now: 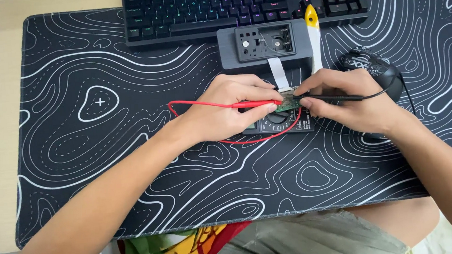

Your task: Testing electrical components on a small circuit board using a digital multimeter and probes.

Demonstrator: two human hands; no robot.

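Note:
My left hand (230, 108) grips a red test probe (253, 104) whose red lead (194, 104) loops over the mat. My right hand (351, 102) grips a black test probe (333, 98) with a black lead running right. Both probe tips meet on a small green circuit board (288, 103) held between my fingertips. Under my hands lies a dark multimeter (280, 123) with a round dial, partly hidden. A white ribbon cable (279, 73) runs from the board area up to a grey box-shaped device (263, 45).
A black desk mat (108, 148) with white contour lines covers the desk. A black keyboard (220, 9) lies along the far edge. A yellow-and-white tool (314, 40) lies right of the grey device. A black mouse (372, 65) sits behind my right hand.

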